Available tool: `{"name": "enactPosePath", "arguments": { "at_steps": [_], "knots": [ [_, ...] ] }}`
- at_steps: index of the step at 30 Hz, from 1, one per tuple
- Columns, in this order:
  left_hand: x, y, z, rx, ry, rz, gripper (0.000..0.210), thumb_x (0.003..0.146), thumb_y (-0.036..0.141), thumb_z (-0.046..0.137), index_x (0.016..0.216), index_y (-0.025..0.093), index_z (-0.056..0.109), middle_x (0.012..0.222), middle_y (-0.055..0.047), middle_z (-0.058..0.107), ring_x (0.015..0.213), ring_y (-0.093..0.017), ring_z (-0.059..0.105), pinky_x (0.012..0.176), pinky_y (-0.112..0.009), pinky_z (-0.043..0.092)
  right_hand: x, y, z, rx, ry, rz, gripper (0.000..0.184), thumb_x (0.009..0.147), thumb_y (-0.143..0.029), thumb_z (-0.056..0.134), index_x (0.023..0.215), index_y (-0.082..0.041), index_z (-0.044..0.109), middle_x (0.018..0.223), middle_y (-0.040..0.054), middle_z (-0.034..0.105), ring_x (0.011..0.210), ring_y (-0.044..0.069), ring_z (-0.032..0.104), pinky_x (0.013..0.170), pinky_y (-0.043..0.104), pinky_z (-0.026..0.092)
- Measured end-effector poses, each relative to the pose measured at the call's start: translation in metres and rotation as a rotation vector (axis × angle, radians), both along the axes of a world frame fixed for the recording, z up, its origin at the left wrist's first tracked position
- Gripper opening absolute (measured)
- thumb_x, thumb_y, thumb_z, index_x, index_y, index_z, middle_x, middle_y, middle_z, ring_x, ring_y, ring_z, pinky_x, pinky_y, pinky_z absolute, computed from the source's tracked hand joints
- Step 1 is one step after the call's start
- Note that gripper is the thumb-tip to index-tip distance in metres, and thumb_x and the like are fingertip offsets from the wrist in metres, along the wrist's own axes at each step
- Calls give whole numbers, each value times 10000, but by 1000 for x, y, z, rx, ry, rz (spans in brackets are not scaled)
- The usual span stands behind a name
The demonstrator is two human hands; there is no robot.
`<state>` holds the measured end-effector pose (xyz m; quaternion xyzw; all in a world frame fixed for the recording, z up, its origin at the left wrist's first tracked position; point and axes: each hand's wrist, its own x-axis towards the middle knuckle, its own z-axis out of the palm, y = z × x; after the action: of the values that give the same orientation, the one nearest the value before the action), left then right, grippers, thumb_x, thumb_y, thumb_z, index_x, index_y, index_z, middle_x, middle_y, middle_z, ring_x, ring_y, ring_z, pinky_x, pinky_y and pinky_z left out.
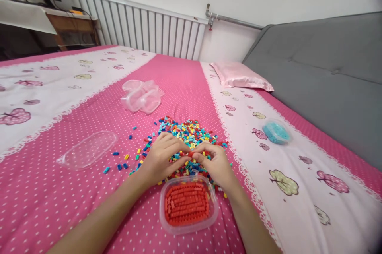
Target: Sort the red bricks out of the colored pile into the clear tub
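My left hand (165,154) and my right hand (215,163) meet above a heap of small mixed-colour building bricks (191,130). Pinched between the fingertips of both is a red brick (190,154), partly covered by the fingers. Just below the hands stands a clear plastic box (162,216), its lid off. Red bricks (187,204) fill it in tight rows. Parts of the heap are hidden behind my hands.
A clear lid (89,150) lies at the left, near several stray bricks. Empty clear containers (143,97) are piled farther back. On the right sits a box of light-blue bricks (276,132). A pink pillow (240,75) rests by the grey headboard (322,55).
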<state>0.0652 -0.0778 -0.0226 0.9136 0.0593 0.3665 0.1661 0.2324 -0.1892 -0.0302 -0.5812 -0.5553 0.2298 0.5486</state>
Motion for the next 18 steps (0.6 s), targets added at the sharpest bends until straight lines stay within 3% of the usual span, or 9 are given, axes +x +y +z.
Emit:
{"name": "enactPosePath", "arguments": {
  "at_steps": [10, 18],
  "knots": [
    [2, -2, 0, -76, -26, -38, 95, 949, 285, 606, 1005, 225, 653, 906, -10, 729, 867, -170, 625, 825, -343, 400, 2, -4, 3, -103, 35, 49, 218, 861, -411, 664, 790, -211, 717, 757, 5, 687, 747, 169, 606, 704, 280, 443],
    [1, -1, -1, 44, -60, 23, 136, 952, 346, 609, 935, 223, 665, 860, -7, 754, 787, -166, 627, 824, -362, 402, -7, -3, 2, -101, 152, 71, 243, 873, -422, 639, 778, -198, 655, 713, -9, 629, 678, 141, 559, 652, 259, 421]
  ]
}}
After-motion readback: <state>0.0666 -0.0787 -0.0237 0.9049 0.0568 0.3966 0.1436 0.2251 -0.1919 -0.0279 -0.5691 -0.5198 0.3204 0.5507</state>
